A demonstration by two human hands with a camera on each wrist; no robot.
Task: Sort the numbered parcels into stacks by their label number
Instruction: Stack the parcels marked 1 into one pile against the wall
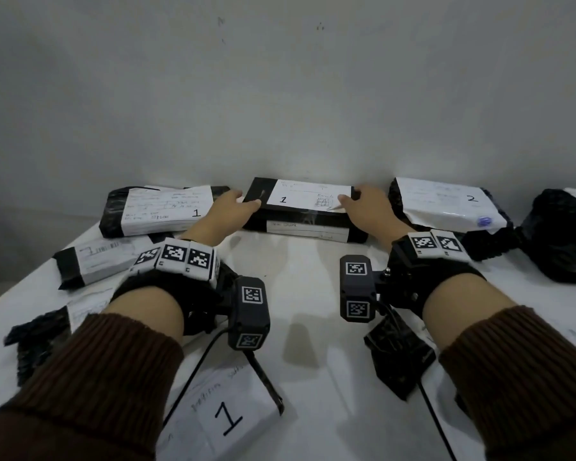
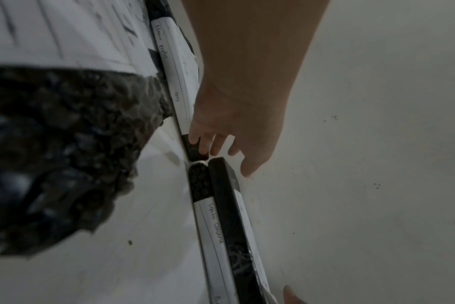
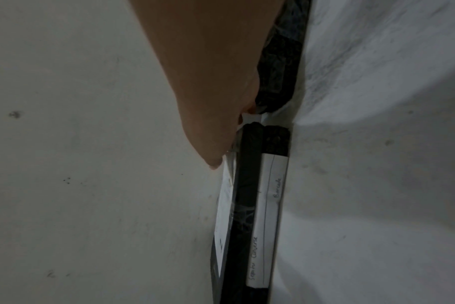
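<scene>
Table (image 1: 306,261): lower parcel (image 1: 308,229) number hidden.

Dim, flat, grey light fills all 3 views, with soft shadows under the wrists on the table (image 1: 300,327). The head view bends at its edges. Both wrist views are murky and noisy, their nearest surfaces blurred.

A plain parcel-sorting spot, more a makeshift packing corner than a fitted depot: a white table (image 1: 300,277) is pushed against a bare, scuffed grey-white wall (image 1: 280,94). Around the two hands at the far edge lie black-wrapped parcels with handwritten paper labels, one marked 1 (image 1: 160,209) to their left and one marked 2 (image 1: 446,204) to their right. Nothing visible settles whether it is a home or a business.
</scene>
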